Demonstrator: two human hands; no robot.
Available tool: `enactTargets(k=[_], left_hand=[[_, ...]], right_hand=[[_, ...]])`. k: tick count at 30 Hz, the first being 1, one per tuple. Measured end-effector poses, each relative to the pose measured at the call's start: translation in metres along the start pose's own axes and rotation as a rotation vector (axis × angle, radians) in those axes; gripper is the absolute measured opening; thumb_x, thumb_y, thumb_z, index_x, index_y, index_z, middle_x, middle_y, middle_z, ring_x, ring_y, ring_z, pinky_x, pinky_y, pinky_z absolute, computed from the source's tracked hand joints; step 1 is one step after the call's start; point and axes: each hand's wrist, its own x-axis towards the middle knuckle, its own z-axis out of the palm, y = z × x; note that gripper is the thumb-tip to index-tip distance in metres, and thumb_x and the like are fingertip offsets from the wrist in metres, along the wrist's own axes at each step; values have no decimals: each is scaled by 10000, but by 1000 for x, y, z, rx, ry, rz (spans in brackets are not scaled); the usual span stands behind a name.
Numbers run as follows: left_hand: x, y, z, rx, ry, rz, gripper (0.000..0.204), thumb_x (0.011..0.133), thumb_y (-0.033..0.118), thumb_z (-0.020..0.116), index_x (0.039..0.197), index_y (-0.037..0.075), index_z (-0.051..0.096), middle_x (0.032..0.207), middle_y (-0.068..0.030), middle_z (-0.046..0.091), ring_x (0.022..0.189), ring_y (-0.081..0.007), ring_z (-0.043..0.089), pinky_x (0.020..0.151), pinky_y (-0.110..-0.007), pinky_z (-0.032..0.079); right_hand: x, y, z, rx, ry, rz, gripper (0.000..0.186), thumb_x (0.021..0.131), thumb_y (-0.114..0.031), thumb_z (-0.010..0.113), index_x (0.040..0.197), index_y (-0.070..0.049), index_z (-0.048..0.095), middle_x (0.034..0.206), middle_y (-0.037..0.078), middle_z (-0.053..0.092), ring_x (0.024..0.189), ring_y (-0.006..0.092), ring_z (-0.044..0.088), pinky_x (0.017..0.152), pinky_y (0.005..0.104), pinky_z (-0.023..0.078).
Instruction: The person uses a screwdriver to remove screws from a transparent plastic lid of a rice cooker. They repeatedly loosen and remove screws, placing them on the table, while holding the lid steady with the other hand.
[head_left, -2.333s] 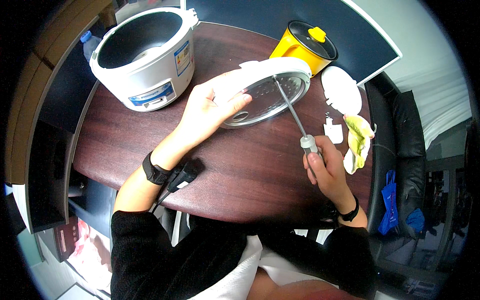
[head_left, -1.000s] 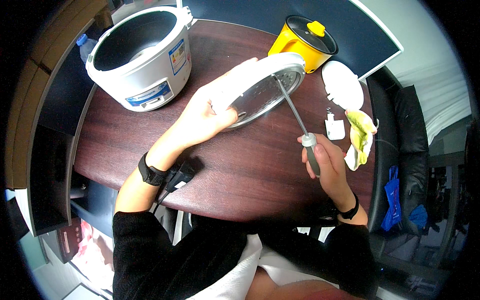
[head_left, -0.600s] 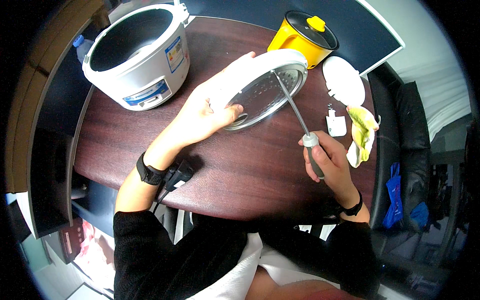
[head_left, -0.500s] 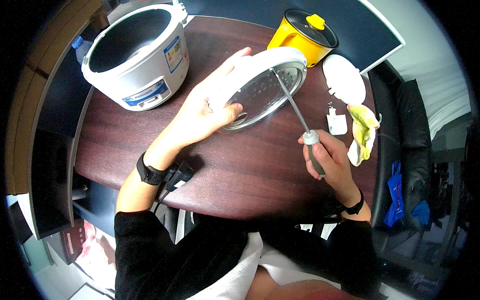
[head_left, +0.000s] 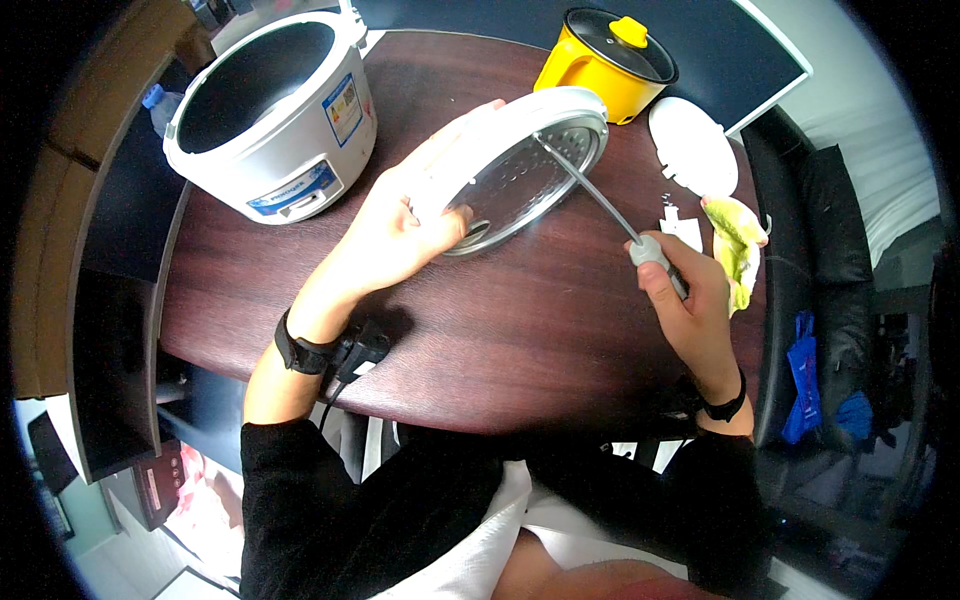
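Note:
My left hand (head_left: 408,222) grips the rim of a round rice cooker lid (head_left: 520,190), white outside with a shiny metal inner face. The lid is tilted up over the table, its metal side turned toward my right. In my right hand (head_left: 690,300) is a screwdriver (head_left: 600,200) with a grey handle and a long metal shaft. Its tip meets the lid's inner face near the upper edge. The white rice cooker body (head_left: 290,150) stands at the far left, its top uncovered and its inside dark.
A yellow pot (head_left: 600,80) with a black lid stands at the back. To the right lie a round white cover (head_left: 694,148), a small white piece (head_left: 682,232), tiny screws and a yellow-green cloth (head_left: 736,245). A black plug (head_left: 364,346) rests by the front edge of the table (head_left: 480,350).
My right hand has moved right and a little up, so the screwdriver leans over more. The lid has shifted slightly left and remains in my left hand.

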Motion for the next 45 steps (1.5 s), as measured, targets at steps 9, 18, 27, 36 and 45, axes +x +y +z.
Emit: enactTargets(k=[9, 18, 27, 36, 45], left_hand=[[0, 4, 2, 143, 1, -28, 703, 686, 42, 545, 1368, 31, 372, 1383, -123, 413, 1235, -192, 421, 1004, -311, 347], [6, -11, 3, 188, 90, 55, 694, 697, 99, 596, 1360, 38, 398, 1348, -110, 449, 1118, -155, 487, 911, -264, 386], [31, 1, 20, 121, 109, 3, 729, 705, 68, 575, 1389, 22, 324, 1306, -123, 472, 1176, -181, 455, 1008, -315, 336], [52, 4, 22, 99, 57, 40, 727, 701, 38, 551, 1392, 29, 323, 1296, -111, 484, 1163, -160, 458, 989, -304, 356], [57, -7, 23, 147, 34, -1, 742, 677, 34, 589, 1376, 15, 341, 1315, -111, 455, 1180, -177, 438, 1001, -314, 341]], right_hand=[[-3, -17, -18, -420, 206, -150, 261, 759, -176, 688, 973, -51, 606, 812, 99, 582, 676, 271, 604, 565, 324, 455], [-9, -5, -4, 489, -280, 279, 250, 967, -247, 437, 887, -29, 528, 627, 11, 508, 477, 74, 490, 433, 233, 368], [-11, 2, 14, 1134, -365, 337, 372, 1006, -312, 269, 995, -2, 475, 653, 48, 485, 365, 66, 375, 328, 187, 298], [12, 24, -19, 388, -38, 31, 276, 937, -275, 500, 868, -18, 571, 579, 7, 498, 455, 110, 450, 454, 267, 367], [8, 26, -19, -202, 269, -132, 247, 882, -266, 559, 864, -19, 553, 670, 159, 590, 578, 326, 588, 520, 389, 441]])
